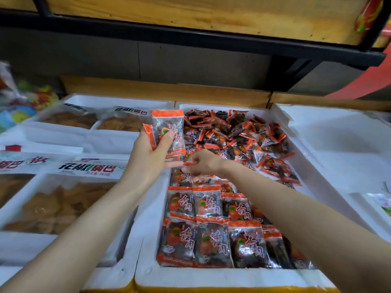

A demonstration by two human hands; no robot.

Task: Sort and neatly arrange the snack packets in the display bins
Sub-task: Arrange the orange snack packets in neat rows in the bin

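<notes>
The left hand [151, 154] holds 2 orange-and-clear snack packets [169, 134] upright above the white foam bin [148, 233], long axes vertical, crimped orange ends up, thumb pressed on the front one. The right hand [203, 163] pinches the orange edge of another packet [188, 164] lying crosswise. Near rows [211, 225] lie flat, tops pointing away; the far pile [239, 134] is jumbled

The orange-edged snack packets [208, 205] lined up in the white foam bin [148, 248] carry two large red characters, 杏肉. To the left, the label [87, 168] on a box of crisps reads 花椒锅巴, with "388" in its small print, and a farther box [131, 111] shows the same name.
</notes>
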